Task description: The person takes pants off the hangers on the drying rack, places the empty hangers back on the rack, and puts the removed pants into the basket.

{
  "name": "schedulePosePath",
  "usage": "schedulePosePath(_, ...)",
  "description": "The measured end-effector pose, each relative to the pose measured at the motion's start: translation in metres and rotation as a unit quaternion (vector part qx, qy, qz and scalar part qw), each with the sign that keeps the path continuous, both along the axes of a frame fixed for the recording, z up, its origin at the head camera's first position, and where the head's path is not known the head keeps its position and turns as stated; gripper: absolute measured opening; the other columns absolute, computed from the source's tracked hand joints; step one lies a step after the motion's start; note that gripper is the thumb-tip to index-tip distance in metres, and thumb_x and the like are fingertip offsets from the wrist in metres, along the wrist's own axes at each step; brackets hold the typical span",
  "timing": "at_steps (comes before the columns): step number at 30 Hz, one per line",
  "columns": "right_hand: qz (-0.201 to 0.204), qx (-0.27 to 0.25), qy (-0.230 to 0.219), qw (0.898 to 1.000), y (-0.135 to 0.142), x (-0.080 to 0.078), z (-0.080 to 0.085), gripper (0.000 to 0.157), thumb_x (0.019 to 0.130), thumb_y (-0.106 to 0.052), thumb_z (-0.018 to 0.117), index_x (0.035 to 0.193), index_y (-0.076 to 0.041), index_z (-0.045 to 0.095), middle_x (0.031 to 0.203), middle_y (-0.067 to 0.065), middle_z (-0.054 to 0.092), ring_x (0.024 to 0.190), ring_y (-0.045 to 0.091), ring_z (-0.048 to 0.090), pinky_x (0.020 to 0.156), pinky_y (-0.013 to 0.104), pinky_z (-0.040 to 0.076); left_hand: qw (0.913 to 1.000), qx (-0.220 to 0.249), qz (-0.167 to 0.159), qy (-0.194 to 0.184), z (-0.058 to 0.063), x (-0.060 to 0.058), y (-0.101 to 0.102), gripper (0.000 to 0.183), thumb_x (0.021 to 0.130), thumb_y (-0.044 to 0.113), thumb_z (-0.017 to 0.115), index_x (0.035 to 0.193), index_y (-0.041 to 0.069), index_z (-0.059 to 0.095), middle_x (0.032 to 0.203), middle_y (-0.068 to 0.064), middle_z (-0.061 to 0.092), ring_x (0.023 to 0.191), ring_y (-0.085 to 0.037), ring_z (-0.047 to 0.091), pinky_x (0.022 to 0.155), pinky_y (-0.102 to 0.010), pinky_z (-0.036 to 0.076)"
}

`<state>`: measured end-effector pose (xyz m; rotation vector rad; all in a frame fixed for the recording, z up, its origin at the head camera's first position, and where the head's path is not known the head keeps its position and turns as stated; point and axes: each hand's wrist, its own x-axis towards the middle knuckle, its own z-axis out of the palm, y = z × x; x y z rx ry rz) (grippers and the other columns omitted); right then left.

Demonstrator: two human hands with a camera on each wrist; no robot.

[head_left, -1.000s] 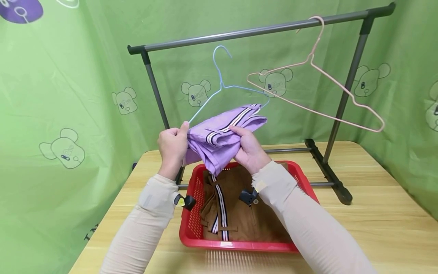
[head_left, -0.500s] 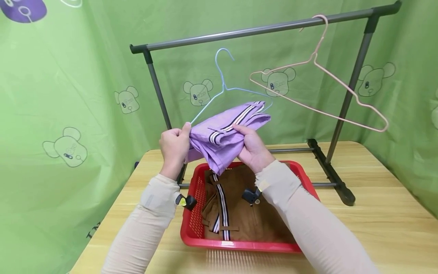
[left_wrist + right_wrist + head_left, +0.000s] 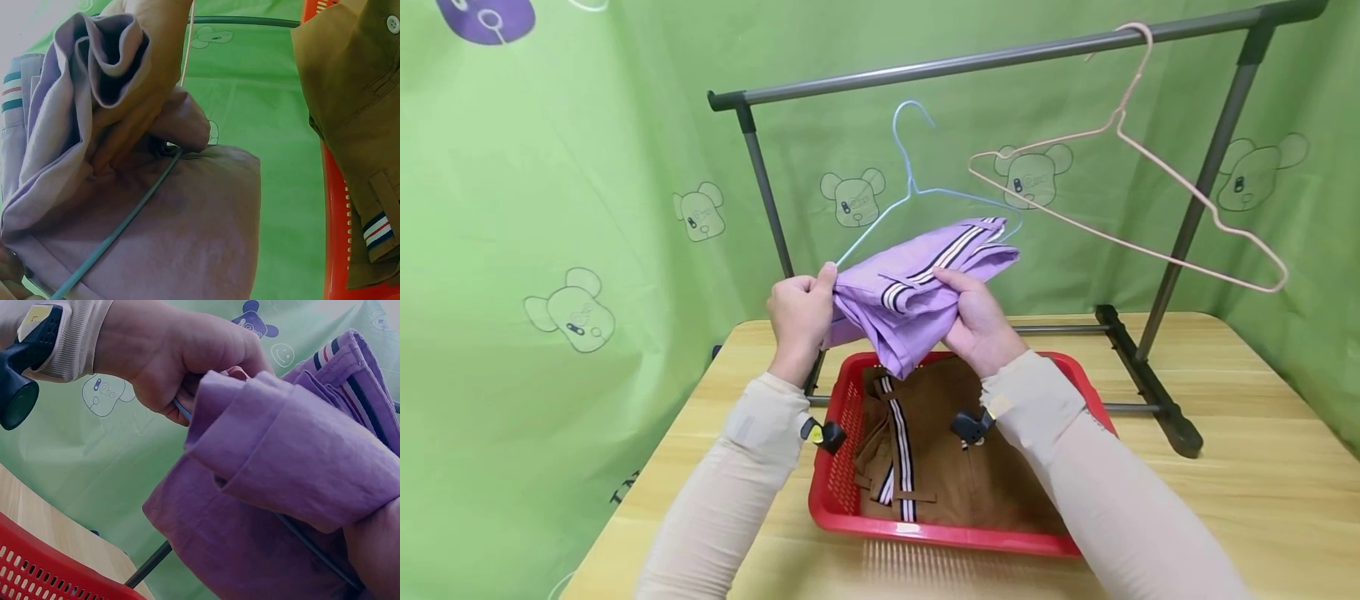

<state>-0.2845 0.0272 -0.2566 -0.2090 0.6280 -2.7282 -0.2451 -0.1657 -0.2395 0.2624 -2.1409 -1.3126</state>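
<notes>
Purple pants (image 3: 917,275) with a striped band hang folded over the lower bar of a blue clothes hanger (image 3: 910,190). My left hand (image 3: 801,321) grips the hanger's left corner, close beside the pants' edge. With the thumb on top and fingers beneath, my right hand (image 3: 977,325) holds the pants' folded near side. In the left wrist view, the hanger bar (image 3: 119,231) runs across the purple cloth (image 3: 206,212). The right wrist view shows my left hand (image 3: 181,353) curled at the hanger; the cloth hides some fingers.
A red basket (image 3: 831,508) holding brown pants (image 3: 955,467) stands on the wooden table (image 3: 1247,467) below my hands. Behind it rises a grey metal rack (image 3: 1000,60). One pink hanger (image 3: 1123,137) hangs from its rail at the right. A green curtain (image 3: 625,167) surrounds the table.
The whole scene has shifted right in the head view. Both hands keep their hold, and the pants and blue hanger stay in nearly the same pose.
</notes>
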Motion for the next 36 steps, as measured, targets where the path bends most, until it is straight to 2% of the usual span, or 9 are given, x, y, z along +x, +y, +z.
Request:
schedulePosePath(3,-0.002,-0.004,0.000,1.000,0.002,0.001,0.000,0.027,0.100,0.005,0.036,0.125,-0.004,0.039,0.124,0.009,0.050,0.108,0.022,0.058,0.099,0.034,0.044,1.0000,-0.002,0.001,0.002,0.000,0.000,0.002,0.053,0.090,0.038,0.065,0.044,0.021,0.046,0.046,0.003,0.049,0.062,-0.026,0.057,0.066,-0.037,0.044)
schedulePosePath(7,0.000,-0.003,0.004,1.000,0.003,0.001,0.001,0.025,0.100,0.005,0.036,0.124,-0.003,0.039,0.124,0.010,0.050,0.107,0.022,0.059,0.098,0.035,0.046,0.9999,0.001,0.006,0.012,0.000,0.000,0.001,0.052,0.090,0.037,0.066,0.044,0.020,0.046,0.044,0.004,0.046,0.059,-0.024,0.054,0.063,-0.035,0.043)
schedulePosePath(16,-0.003,0.001,0.016,1.000,0.007,0.003,0.003,0.028,0.100,0.005,0.036,0.127,-0.003,0.038,0.127,0.010,0.049,0.109,0.023,0.058,0.098,0.036,0.046,0.9999,0.012,-0.004,0.007,0.000,-0.001,0.001,0.053,0.090,0.037,0.066,0.044,0.020,0.047,0.046,0.004,0.048,0.062,-0.025,0.055,0.067,-0.037,0.044)
schedulePosePath(24,-0.007,0.024,0.041,0.999,0.008,0.005,0.002,0.027,0.100,0.004,0.035,0.126,-0.002,0.039,0.126,0.010,0.049,0.107,0.022,0.060,0.097,0.034,0.047,0.9998,0.020,0.002,0.007,-0.004,-0.001,-0.003,0.051,0.091,0.036,0.066,0.046,0.018,0.048,0.047,0.003,0.049,0.060,-0.023,0.052,0.063,-0.036,0.042)
schedulePosePath(28,-0.012,0.022,0.048,0.999,0.011,0.006,0.002,0.027,0.100,0.005,0.036,0.126,-0.002,0.039,0.125,0.011,0.051,0.107,0.022,0.061,0.096,0.034,0.047,0.9998,0.017,0.001,0.011,-0.005,-0.002,-0.004,0.051,0.090,0.036,0.067,0.046,0.018,0.049,0.048,0.002,0.050,0.062,-0.024,0.054,0.066,-0.036,0.043)
schedulePosePath(36,-0.012,0.012,0.046,0.999,0.016,0.007,0.005,0.026,0.099,0.006,0.037,0.124,-0.002,0.040,0.120,0.011,0.054,0.104,0.023,0.062,0.093,0.033,0.050,0.9998,0.018,0.004,0.011,-0.010,-0.006,-0.010,0.051,0.091,0.034,0.067,0.045,0.018,0.048,0.047,0.004,0.048,0.061,-0.022,0.050,0.059,-0.033,0.039)
